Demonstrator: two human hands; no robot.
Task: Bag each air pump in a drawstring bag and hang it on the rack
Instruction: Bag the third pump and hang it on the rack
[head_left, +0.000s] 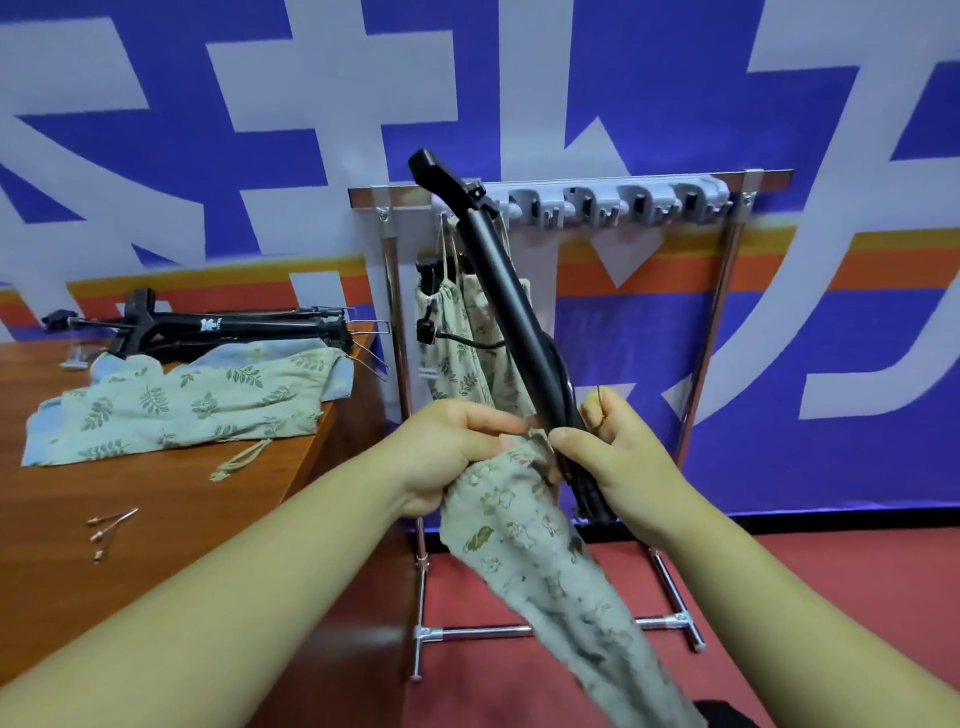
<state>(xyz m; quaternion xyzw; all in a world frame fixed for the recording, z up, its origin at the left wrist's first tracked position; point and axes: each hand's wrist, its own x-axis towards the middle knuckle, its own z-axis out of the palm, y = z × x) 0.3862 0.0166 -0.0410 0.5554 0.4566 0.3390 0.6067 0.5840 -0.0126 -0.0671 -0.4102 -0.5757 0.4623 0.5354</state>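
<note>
Left hand (452, 457): fingers curled and clamped on the gathered mouth of a soft, printed cloth drawstring bag (524, 540), which hangs slack below. Right hand (623, 467): wrapped round the lower barrel of a matte black tubular air pump (501, 296), tilted with its handle up-left and its base beside the bag mouth; whether it has entered cannot be told. Behind, a chrome-tube rack (483, 632) carries one hung bag (447, 358). The wooden table (156, 519) holds spare pumps (234, 325) and flat leaf-print bags (182, 410).
</note>
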